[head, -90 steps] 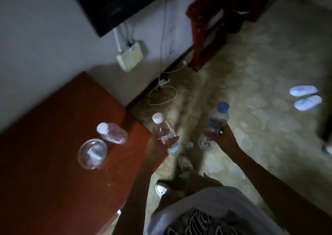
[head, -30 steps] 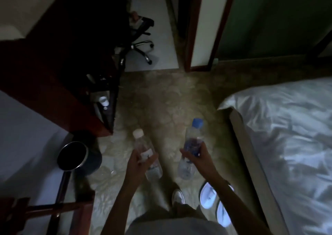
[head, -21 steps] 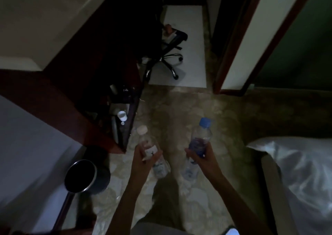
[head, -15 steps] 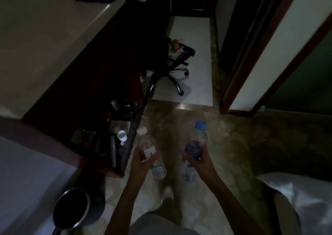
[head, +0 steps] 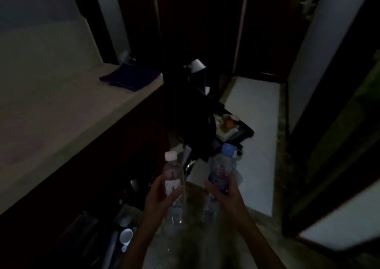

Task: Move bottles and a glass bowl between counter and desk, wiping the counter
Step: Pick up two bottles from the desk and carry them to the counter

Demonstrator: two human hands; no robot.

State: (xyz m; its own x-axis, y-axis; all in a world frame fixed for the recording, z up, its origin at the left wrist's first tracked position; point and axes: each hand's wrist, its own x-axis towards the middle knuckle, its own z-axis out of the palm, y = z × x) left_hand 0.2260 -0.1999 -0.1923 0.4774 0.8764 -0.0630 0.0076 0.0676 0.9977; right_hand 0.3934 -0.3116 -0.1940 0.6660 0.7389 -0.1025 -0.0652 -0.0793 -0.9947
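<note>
My left hand grips a clear plastic bottle with a white cap by its middle, held upright in front of me. My right hand grips a second clear bottle with a blue cap and blue label, also upright. Both bottles are in the air over the floor. The pale stone counter runs along the left, above the level of my hands. A dark folded cloth lies at the counter's far end. The room is very dim.
A black office chair with items on its seat stands straight ahead on a pale floor mat. Dark shelves below the counter hold a white cup and other small items. A door frame lines the right.
I have turned away from the wooden desk and walked past the bed towards the counter, carrying both bottles. The counter and chair are now much nearer.
</note>
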